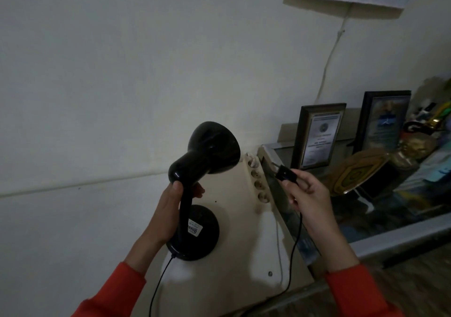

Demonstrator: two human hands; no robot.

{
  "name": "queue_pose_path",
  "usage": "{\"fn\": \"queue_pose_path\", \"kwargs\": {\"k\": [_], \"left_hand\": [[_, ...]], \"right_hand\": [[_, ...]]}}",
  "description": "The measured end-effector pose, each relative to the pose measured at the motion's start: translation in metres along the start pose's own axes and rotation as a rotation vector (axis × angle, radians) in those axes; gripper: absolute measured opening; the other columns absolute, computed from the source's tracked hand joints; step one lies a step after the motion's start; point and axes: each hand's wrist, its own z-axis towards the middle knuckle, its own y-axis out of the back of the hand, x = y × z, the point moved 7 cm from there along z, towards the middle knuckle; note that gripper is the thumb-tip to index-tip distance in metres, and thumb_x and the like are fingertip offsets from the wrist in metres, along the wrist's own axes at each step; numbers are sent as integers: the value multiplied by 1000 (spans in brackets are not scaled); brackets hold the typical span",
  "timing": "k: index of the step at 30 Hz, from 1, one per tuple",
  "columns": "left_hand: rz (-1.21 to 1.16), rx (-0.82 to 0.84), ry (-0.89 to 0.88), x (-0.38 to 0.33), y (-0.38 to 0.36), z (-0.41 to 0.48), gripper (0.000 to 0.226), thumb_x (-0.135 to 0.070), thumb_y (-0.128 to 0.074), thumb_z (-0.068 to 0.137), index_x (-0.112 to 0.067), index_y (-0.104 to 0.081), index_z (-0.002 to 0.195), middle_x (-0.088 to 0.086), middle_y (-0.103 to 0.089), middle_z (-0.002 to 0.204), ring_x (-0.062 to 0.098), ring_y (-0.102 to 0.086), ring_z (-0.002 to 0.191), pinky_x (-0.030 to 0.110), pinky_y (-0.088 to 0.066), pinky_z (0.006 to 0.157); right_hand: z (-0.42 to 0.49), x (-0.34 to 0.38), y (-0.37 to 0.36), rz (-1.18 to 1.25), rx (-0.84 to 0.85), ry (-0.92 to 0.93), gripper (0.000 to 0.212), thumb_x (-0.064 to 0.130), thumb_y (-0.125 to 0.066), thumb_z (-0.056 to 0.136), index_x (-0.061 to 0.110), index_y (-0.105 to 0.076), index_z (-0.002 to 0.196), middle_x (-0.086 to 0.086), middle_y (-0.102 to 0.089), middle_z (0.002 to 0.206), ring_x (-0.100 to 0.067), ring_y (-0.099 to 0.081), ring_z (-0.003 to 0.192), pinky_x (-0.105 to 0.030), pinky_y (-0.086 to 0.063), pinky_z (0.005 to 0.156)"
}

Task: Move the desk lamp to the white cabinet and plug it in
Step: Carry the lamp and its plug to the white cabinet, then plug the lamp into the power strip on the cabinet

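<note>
Just left of the white cabinet's (246, 221) side panel, the bare wall (109, 72) leaves wide open room, while the cabinet top to the right is crowded with two framed certificates (318, 136) and trophies along its back edge. A white power strip (257, 178) runs down the panel's upper right edge, its four sockets free. The black desk lamp (195, 187) hangs in the air in front of the panel, shade pointing up and to the right, base toward the panel. The left hand (168, 209) is clenched round the lamp's neck just under the shade. The right hand (310, 194) pinches the black plug (285, 172) between thumb and fingers, prongs aimed at the strip, near it but apart. The black cord (292, 255) droops from the plug.
</note>
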Motion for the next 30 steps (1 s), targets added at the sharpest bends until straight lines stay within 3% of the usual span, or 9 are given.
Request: {"fn": "queue_pose_path", "kwargs": {"k": [3,7,11,16,19,22,28,30], "left_hand": [[108,8,29,4,7,-8,78,-74,-31,78,-9,-59,112,8,-69,103,18,-63,99,34,-49,90],[289,-22,80,18,18,-30,45,-53,-44,82,-32,-52,122,-10,-65,113,5,-59,107,31,-44,93],[538,-216,120,42,32,-69,46,-42,-51,81,-27,-47,124,-6,-56,117,14,-52,112,37,-40,96],[599,-324,162,64,21,-110,40,-42,-53,72,-26,-54,108,-1,-50,104,18,-50,97,50,-45,89],[605,-262,127,68,-3,-119,37,-42,-50,69,-28,-57,102,0,-48,100,15,-49,92,43,-45,85],[590,-112,62,70,-32,-112,30,-38,-53,75,-23,-62,99,-7,-49,101,3,-48,98,24,-45,86],[572,56,-24,73,-78,-58,19,-15,-60,81,-24,-60,98,-4,-49,105,11,-49,99,27,-42,86],[569,85,-38,75,-90,-36,20,-12,-60,83,-24,-59,100,-4,-50,106,11,-48,99,26,-39,86]], "right_hand": [[5,-4,1,-33,12,-9,30,7,-64,85,15,-61,113,-5,-70,101,-16,-50,63,-26,-44,57],[13,-10,3,-76,28,-18,28,4,-62,85,22,-62,106,-2,-70,94,-16,-53,66,-29,-46,62],[20,-18,6,-173,31,-3,29,1,-62,84,18,-61,108,4,-68,87,-14,-57,66,-26,-48,60],[29,-29,8,-298,71,17,27,4,-63,84,26,-62,99,0,-68,100,-16,-63,83,-30,-52,67],[34,-32,8,-408,87,49,25,5,-64,83,28,-62,93,2,-67,97,-18,-63,87,-36,-53,78],[41,-34,8,-525,96,89,23,5,-67,81,21,-66,97,3,-65,94,-16,-61,88,-29,-48,76],[56,-40,4,-772,124,152,35,6,-69,80,8,-64,115,1,-57,100,-11,-55,92,-18,-43,75],[61,-44,4,-793,127,131,39,5,-70,78,9,-63,116,-1,-58,101,-12,-55,93,-20,-42,75]]}}
